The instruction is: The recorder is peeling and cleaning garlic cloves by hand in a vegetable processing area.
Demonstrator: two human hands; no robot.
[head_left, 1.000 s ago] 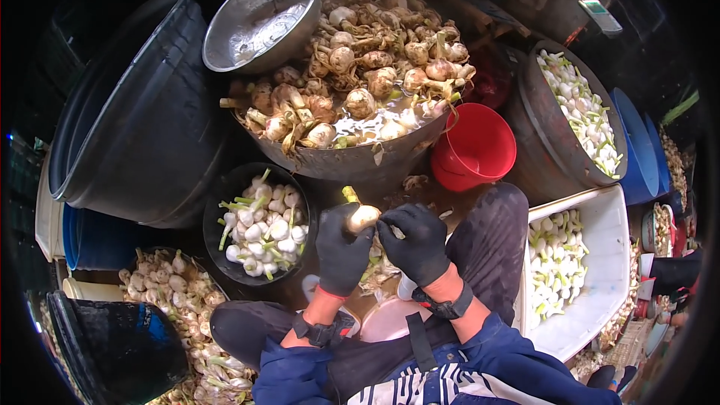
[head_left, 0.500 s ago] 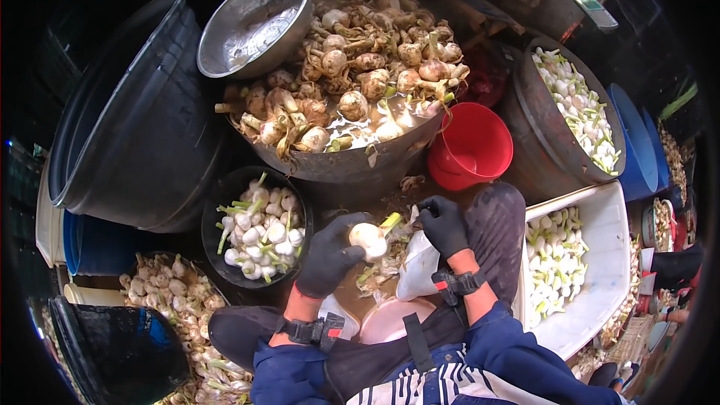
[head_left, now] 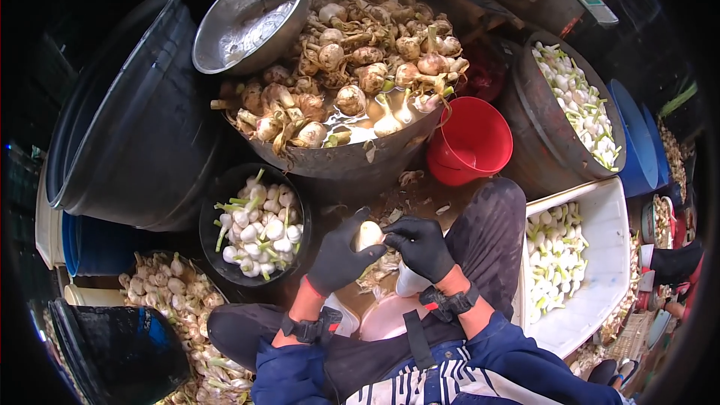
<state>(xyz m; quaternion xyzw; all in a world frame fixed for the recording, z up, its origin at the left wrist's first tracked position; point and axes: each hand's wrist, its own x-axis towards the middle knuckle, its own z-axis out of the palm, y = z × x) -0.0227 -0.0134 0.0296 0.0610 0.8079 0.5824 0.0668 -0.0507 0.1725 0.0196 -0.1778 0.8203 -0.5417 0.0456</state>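
Note:
My left hand (head_left: 341, 253), in a black glove, is closed round a pale garlic bulb (head_left: 368, 234) above my lap. My right hand (head_left: 420, 250), also gloved, has its fingertips pinched at the bulb’s right side; the exact thing between them is small. Loose peelings (head_left: 379, 274) lie beneath both hands. Left of them sits a black bowl of white garlic (head_left: 261, 232). Ahead stands a large metal tub (head_left: 337, 161) heaped with dirty, unpeeled garlic, with water showing among the bulbs.
A steel bowl (head_left: 225, 22) tilts by the heap. A red bucket (head_left: 469, 157) stands right of the tub. White garlic fills a drum (head_left: 525, 127) and part of a white bin (head_left: 600, 307). A dark barrel (head_left: 127, 127) and unpeeled garlic (head_left: 172, 307) are at left.
My right hand moved off to the right, then came back onto the bulb. The bulb has turned in my left hand, and its green stem, visible earlier, no longer shows.

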